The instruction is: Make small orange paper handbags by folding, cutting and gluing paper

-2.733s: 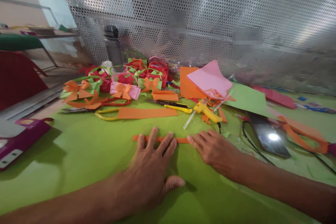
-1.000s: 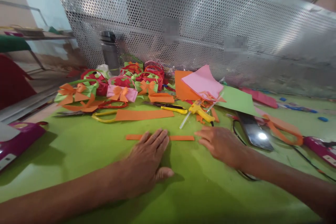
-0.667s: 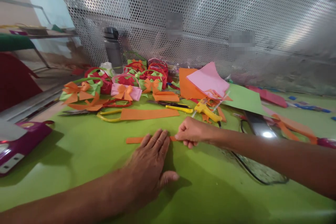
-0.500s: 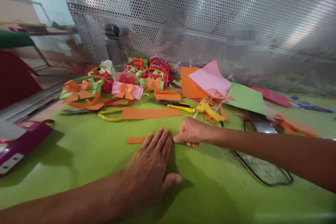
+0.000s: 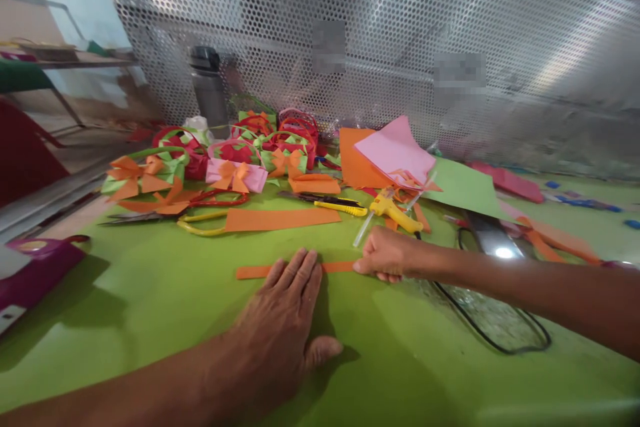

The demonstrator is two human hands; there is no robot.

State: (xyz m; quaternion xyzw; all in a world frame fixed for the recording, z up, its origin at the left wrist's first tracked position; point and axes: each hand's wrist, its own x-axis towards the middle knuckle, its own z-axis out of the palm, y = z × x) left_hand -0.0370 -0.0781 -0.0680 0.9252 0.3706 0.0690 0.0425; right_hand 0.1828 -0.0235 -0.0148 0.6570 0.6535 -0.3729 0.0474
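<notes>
A narrow orange paper strip [image 5: 337,267] lies flat on the green tabletop [image 5: 395,360]. My left hand [image 5: 285,307] rests palm down across its middle, fingers stretched out and thumb apart. Closed over the strip's right end is my right hand [image 5: 383,255], thumb and fingertip pinching or pressing there. Just behind the hands lie a wider orange paper piece [image 5: 283,219], a yellow utility knife [image 5: 340,208] and a yellow glue gun [image 5: 397,209] with a clear glue stick by it.
Small paper baskets with bows [image 5: 235,175] crowd the back left, before a grey bottle [image 5: 207,83]. Scissors [image 5: 140,217] lie nearby. Pink paper [image 5: 397,147] and green paper [image 5: 465,187] sit behind. A black cord [image 5: 480,330] loops at right; a purple device [image 5: 43,273] stands at left.
My right hand has shifted right along the strip, so more orange shows between my hands. My left hand stays flat on it. The view has moved slightly.
</notes>
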